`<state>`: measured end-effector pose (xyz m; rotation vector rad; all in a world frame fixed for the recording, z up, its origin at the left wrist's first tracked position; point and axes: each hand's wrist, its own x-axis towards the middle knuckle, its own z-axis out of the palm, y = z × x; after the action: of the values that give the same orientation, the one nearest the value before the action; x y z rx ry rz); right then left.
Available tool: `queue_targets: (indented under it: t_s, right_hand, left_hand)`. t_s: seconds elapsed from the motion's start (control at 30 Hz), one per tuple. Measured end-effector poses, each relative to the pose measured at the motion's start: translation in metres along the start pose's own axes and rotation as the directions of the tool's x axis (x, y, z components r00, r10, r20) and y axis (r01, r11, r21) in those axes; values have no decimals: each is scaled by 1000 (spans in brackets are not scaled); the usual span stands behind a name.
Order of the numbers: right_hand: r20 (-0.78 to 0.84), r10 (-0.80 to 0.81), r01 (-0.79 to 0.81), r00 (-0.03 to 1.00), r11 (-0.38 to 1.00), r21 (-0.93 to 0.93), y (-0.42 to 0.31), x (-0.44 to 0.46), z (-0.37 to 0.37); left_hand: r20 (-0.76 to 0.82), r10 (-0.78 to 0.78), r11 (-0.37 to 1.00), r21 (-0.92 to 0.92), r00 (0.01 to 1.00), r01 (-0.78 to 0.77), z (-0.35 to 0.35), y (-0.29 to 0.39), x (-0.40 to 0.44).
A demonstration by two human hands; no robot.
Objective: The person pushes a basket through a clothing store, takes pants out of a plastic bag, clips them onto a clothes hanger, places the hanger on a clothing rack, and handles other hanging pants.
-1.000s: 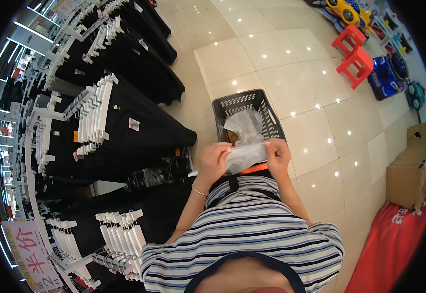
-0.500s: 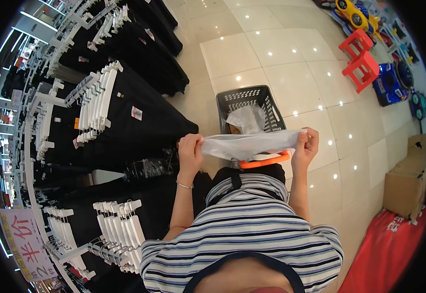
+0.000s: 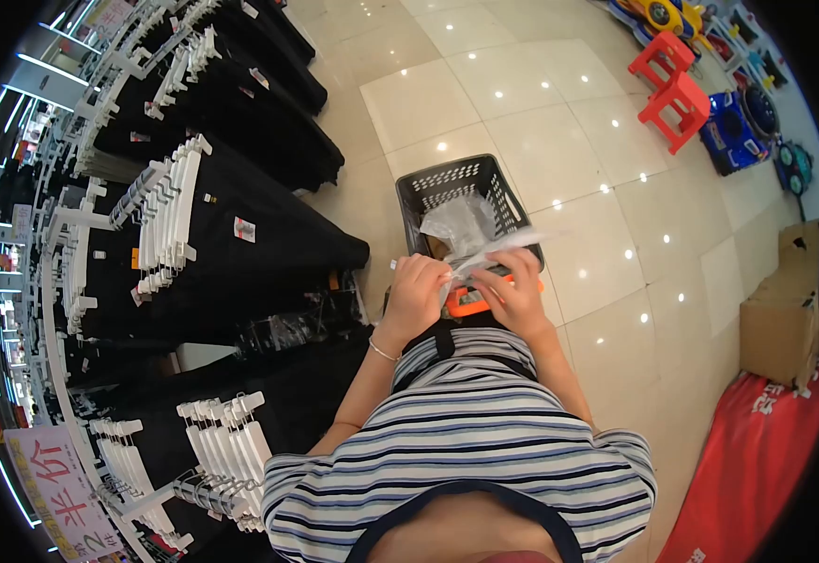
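Translucent white film point(image 3: 470, 266) lies between the two hands, over the near end of a dark basket point(image 3: 506, 208) at centre frame. The left hand point(image 3: 415, 296) pinches its bunched end; the right hand point(image 3: 516, 298) has bent fingers against it, though whether they grip cannot be told. Thin layers could slip or tear if pulled unevenly, and the loose end, blurred, might snag the basket's rim or orange handle point(image 3: 456, 304). Hanging black garments point(image 3: 283, 211) crowd the left; wider room lies over pale tiles point(image 3: 606, 235) at right.
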<state>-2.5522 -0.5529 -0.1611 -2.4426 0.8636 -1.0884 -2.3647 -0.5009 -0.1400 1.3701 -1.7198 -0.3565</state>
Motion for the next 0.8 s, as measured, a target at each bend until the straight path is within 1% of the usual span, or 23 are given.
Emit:
queue_targets:
  t_s: [0.03, 0.13, 0.23, 0.27, 0.3, 0.33, 0.4, 0.43, 0.53, 0.6, 0.7, 0.73, 0.8]
  right_hand:
    - [27, -2, 0, 1000, 998, 59, 0, -4, 8]
    - [-32, 100, -91, 994, 972, 218, 0, -6, 25]
    - [151, 10, -26, 989, 994, 105, 0, 4, 16]
    - [229, 40, -97, 973, 965, 244, 1, 5, 16]
    - [313, 55, -175, 948, 912, 370, 3, 5, 16]
    - [401, 56, -262, 914, 838, 479, 5, 6, 19]
    - [606, 8, -344, 795, 829, 440, 14, 7, 31]
    - [698, -17, -381, 716, 828, 411, 20, 6, 38]
    - [744, -77, -249, 664, 915, 316, 29, -2, 63]
    - [774, -33, -303, 633, 909, 286, 28, -2, 79]
    - [818, 77, -449, 570, 863, 231, 24, 3, 93]
    - [827, 110, -497, 551, 839, 219, 23, 6, 95]
    - [842, 218, -614, 493, 773, 160, 24, 10, 99]
  left_hand:
    - [12, -3, 1000, 6, 1000, 3, -2, 0, -2]
    - [22, -9, 999, 32, 1000, 8, -8, -1, -7]
    - [19, -9, 997, 72, 1000, 8, -10, -2, -15]
    - [28, -18, 996, 94, 999, 15, -10, -1, -17]
    - [35, -29, 993, 117, 999, 25, -10, 0, -18]
    - [50, -7, 994, 113, 999, 2, -9, 1, -21]
    - [79, 34, 994, 104, 996, -42, -3, 4, -26]
    - [73, 86, 991, 99, 994, -93, 1, 8, -27]
    - [58, 221, 970, 93, 974, -226, 16, 28, -28]
    - [41, 307, 945, 108, 951, -310, 23, 38, -23]
    - [202, 359, 903, 174, 911, -394, 31, 43, -25]
    - [266, 330, 896, 214, 906, -390, 32, 38, -31]
    - [129, 339, 917, 174, 932, -358, 25, 28, -31]
